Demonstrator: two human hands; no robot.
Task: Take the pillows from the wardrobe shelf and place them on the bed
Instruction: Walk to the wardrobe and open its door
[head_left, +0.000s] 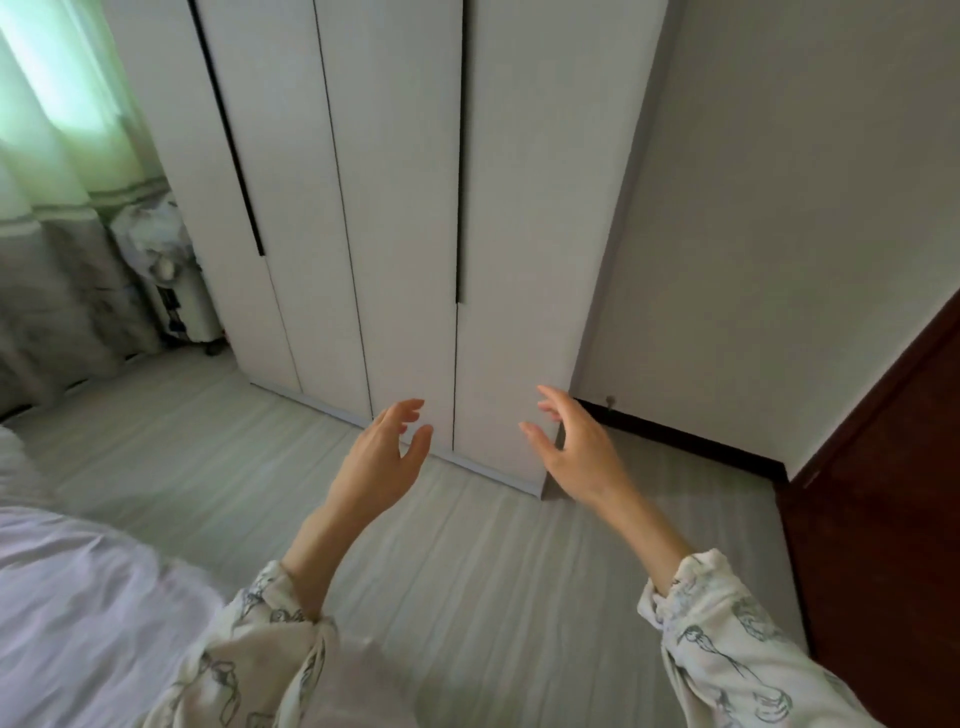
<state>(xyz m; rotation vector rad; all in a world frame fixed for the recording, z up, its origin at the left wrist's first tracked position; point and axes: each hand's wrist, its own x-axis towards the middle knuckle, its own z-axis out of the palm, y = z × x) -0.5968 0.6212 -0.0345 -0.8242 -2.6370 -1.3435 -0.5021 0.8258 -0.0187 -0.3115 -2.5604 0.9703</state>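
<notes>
The wardrobe (415, 208) is shut; no pillows are seen, so the first step is not yet done. The left hand (384, 462) and right hand (576, 452) are held spread and empty; a door must be pulled open next.

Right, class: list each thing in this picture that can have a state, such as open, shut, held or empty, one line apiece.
wardrobe doors: all shut, no shelf or pillows in view
left hand: open, empty, raised toward the doors
right hand: open, empty, raised toward the doors
bed: white sheet rumpled, no pillow on the visible part
curtain: drawn, light coming through
brown door: only partly in view, cannot tell
</notes>
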